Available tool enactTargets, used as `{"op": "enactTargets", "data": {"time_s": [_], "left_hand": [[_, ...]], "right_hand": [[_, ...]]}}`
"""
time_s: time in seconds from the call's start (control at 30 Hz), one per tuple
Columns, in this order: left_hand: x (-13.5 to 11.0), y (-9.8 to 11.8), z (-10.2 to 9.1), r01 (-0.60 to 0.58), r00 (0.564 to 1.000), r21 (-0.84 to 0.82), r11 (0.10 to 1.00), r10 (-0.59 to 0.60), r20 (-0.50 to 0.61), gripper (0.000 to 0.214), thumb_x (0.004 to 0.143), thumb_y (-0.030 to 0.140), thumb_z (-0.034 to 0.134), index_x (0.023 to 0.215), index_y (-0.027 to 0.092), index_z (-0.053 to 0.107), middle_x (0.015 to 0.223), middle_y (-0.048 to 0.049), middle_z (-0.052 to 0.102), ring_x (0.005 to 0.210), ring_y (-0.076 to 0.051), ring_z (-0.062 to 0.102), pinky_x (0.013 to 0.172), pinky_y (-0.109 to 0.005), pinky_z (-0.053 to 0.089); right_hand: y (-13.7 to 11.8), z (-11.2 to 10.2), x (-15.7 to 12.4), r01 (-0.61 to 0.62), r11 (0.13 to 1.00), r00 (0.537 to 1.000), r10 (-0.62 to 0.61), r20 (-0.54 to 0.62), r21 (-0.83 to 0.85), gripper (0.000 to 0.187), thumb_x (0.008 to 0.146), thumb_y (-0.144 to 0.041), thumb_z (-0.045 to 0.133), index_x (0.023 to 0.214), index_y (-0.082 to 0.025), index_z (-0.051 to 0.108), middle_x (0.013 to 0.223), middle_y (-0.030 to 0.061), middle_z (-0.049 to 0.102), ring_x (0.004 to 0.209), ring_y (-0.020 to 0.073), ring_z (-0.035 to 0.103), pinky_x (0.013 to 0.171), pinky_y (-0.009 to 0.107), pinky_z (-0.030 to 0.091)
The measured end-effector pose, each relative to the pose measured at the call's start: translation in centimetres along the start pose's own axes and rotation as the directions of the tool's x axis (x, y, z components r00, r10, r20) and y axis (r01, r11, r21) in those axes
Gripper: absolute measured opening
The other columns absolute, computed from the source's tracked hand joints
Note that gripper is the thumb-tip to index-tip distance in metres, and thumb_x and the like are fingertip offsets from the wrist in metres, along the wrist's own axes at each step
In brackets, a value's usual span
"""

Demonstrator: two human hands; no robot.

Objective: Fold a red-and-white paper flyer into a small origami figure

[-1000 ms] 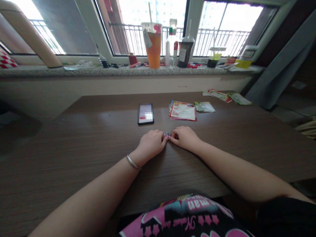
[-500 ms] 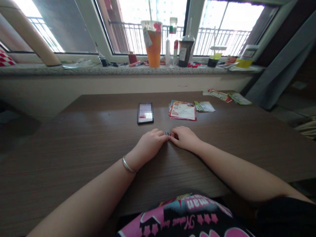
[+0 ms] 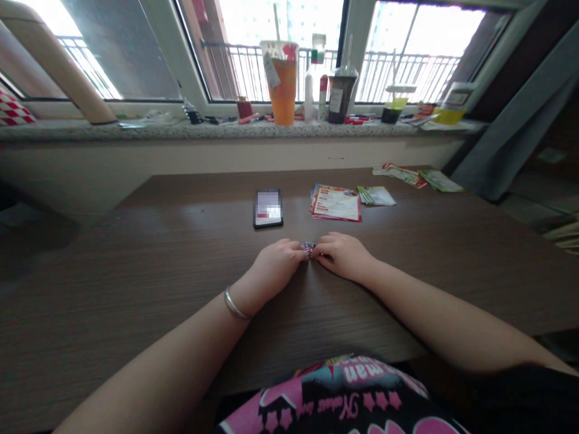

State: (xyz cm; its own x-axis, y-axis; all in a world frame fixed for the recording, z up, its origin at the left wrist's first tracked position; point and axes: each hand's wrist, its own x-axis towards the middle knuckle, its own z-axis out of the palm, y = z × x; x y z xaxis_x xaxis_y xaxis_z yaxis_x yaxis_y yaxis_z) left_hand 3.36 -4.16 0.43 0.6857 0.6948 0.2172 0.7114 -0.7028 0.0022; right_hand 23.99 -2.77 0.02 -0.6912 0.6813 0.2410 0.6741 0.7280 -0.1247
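Between my fingertips, just above or on the brown table (image 3: 203,259), is a small crumpled piece (image 3: 308,249) patterned in dark blue, white and red; its kind is too small to make out. My left hand (image 3: 281,263) pinches its left side, with thumb and fingers closed. From the right, my right hand (image 3: 344,255) grips the other side between thumb and fingertips. Both hands rest low over the table, and the fingers cover much of the piece. Beyond my left hand lies a phone (image 3: 268,208) with a lit, blurred screen.
Past my right hand lie a stack of printed cards (image 3: 337,203) and some green-white packets (image 3: 376,195). More packets (image 3: 404,175) are at the far right edge. Along the windowsill (image 3: 217,130) stand an orange drink cup (image 3: 283,84), a dark drink cup (image 3: 341,96) and bottles.
More of the patterned piece shows between my fingertips. My right fingers have shifted slightly and lie more extended over its right side. My left hand has barely moved.
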Motion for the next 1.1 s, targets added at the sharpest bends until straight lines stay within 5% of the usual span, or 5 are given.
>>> {"op": "enactTargets", "data": {"time_s": [0.67, 1.1], "left_hand": [[-0.1, 0.1, -0.8, -0.002, 0.998, 0.056, 0.998, -0.002, 0.065, 0.021, 0.091, 0.018, 0.049, 0.095, 0.021, 0.069, 0.085, -0.0045, 0.061, 0.079, -0.018, 0.056, 0.069, -0.028, 0.046], [-0.5, -0.9, -1.2, 0.009, 0.993, -0.065, 0.998, -0.001, 0.118, 0.026, 0.091, 0.019, 0.048, 0.101, 0.022, 0.071, 0.086, -0.0054, 0.065, 0.081, -0.017, 0.061, 0.077, -0.029, 0.048]], "right_hand": [[-0.5, -1.0, 0.1, -0.066, 0.998, 0.993, 0.068, 0.098, -0.024, 0.021, 0.087, -0.026, 0.053, 0.095, -0.028, 0.073, 0.095, 0.001, 0.07, 0.087, 0.0179, 0.062, 0.074, 0.027, 0.042], [-1.3, -1.9, -0.3, -0.081, 0.992, 0.982, 0.097, 0.165, -0.1, 0.025, 0.09, -0.027, 0.049, 0.099, -0.024, 0.072, 0.1, 0.0055, 0.068, 0.091, 0.0193, 0.061, 0.077, 0.028, 0.043]]}}
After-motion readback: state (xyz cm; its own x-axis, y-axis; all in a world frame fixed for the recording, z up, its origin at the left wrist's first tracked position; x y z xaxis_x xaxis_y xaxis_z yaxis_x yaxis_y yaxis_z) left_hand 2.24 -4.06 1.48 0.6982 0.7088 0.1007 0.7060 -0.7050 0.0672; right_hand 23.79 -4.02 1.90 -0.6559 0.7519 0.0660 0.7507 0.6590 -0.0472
